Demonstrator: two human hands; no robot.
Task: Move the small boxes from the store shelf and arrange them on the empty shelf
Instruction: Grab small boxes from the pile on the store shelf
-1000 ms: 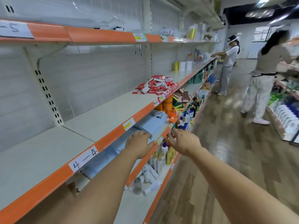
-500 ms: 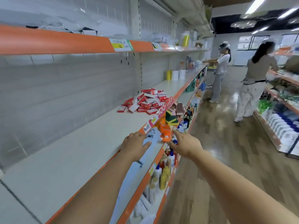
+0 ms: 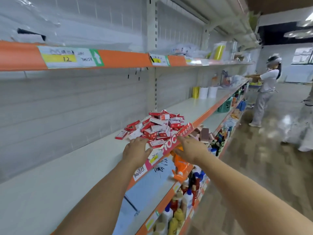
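A loose heap of several small red and white boxes point(image 3: 157, 127) lies on the white shelf point(image 3: 71, 168) with the orange front edge. My left hand point(image 3: 136, 149) is stretched out over the shelf, fingers straight, at the near edge of the heap and holding nothing. My right hand point(image 3: 190, 149) reaches forward just outside the shelf's front edge, below the red banner strip point(image 3: 177, 138), fingers relaxed and empty. Whether either hand touches a box cannot be told.
The shelf below holds bottles point(image 3: 183, 202) and an orange package point(image 3: 180, 165). Yellow and white rolls point(image 3: 203, 92) stand farther along the shelf. Another person point(image 3: 265, 92) works at the aisle's far end; a second person's clothing point(image 3: 303, 126) shows at the right edge.
I have moved along the aisle toward the heap of boxes. Both hands rose from the lower shelf level and now reach the heap's near edge.
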